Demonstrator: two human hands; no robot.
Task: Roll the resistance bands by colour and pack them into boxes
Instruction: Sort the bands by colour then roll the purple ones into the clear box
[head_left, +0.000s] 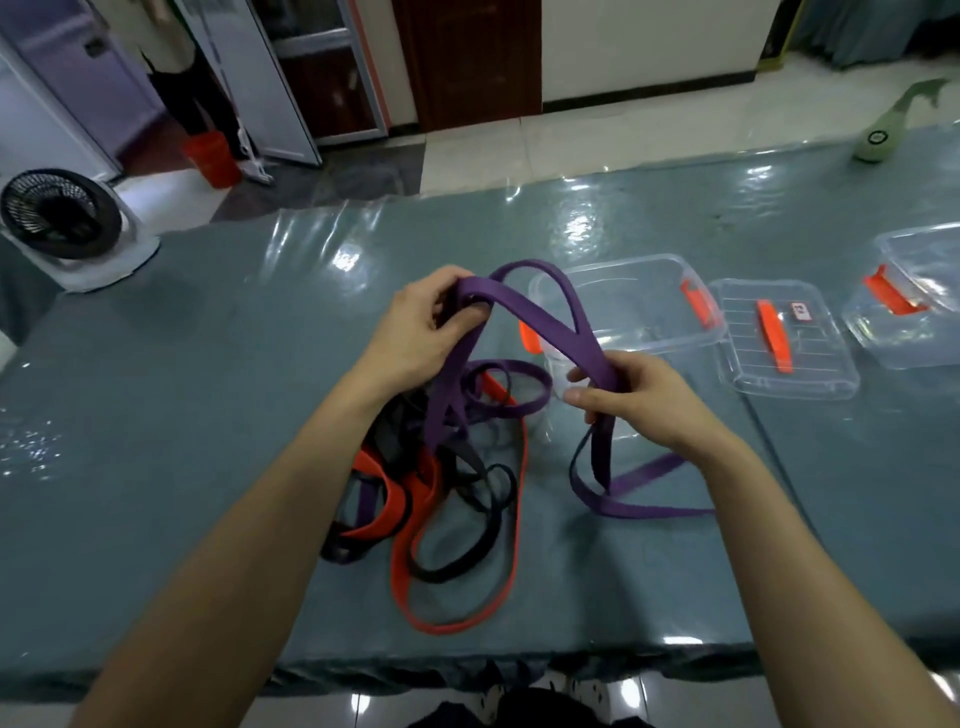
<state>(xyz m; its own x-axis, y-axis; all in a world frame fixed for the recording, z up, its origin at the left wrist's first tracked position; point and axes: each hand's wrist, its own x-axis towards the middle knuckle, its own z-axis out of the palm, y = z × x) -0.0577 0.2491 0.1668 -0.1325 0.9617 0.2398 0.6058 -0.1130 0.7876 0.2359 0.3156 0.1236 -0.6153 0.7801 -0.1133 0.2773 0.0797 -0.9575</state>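
Left hand (415, 332) and right hand (639, 400) grip a purple band (545, 322) half-hidden in the tangle (415, 488).

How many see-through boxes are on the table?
2. An open box sits just behind the right hand; a second box is at the far right, cut off by the frame. Between them lies a lid. More may be out of view.

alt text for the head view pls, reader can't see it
A left hand and a right hand hold a wide purple band up over a grey table, left at its top fold, right lower down. Beneath lies a tangle of red, black and purple bands; at right stand an open clear box, a lid and a second box.
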